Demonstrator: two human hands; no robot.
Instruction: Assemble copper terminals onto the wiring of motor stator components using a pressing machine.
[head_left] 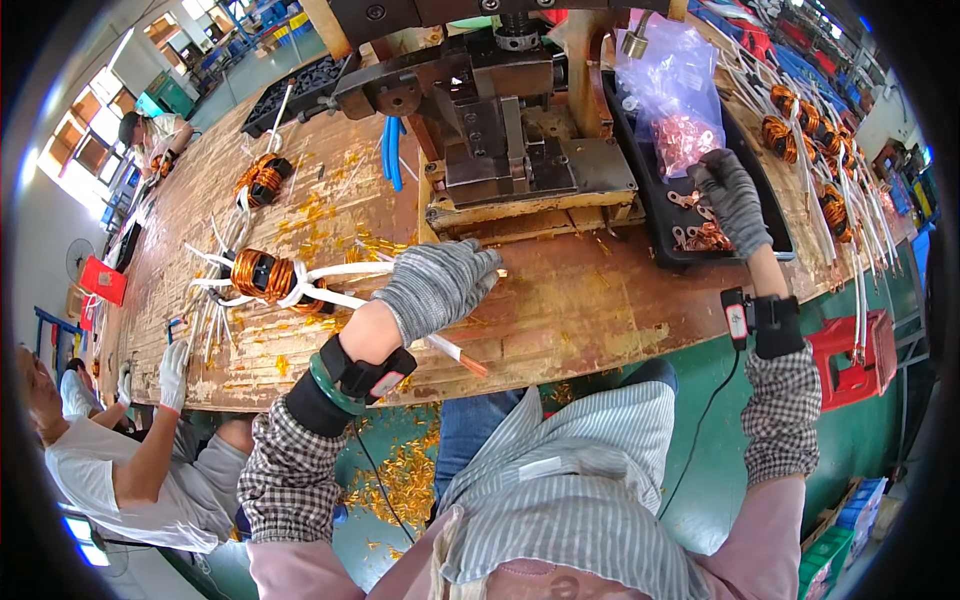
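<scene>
My left hand (440, 287), in a grey knit glove, is closed around the white-sleeved leads (345, 298) of a copper-wound coil (265, 277). The coil lies on the table to its left. One lead (455, 352) sticks out below the hand, with bare copper strands at its tip. My right hand (735, 200), gloved alike, is over a black tray (765, 238) with its fingers bent in. Its fingertips are beside loose copper cable lugs (700, 236) and a clear plastic bag (675, 85) of more lugs. What they pinch, if anything, is hidden.
A dark metal press (510, 150) stands directly ahead. Another coil (263, 180) lies at left, several (835, 140) at far right. Yellow scraps litter table and floor (395, 480). A co-worker's white-gloved hand (173, 372) is at the left edge; a red stool (850, 360) is right.
</scene>
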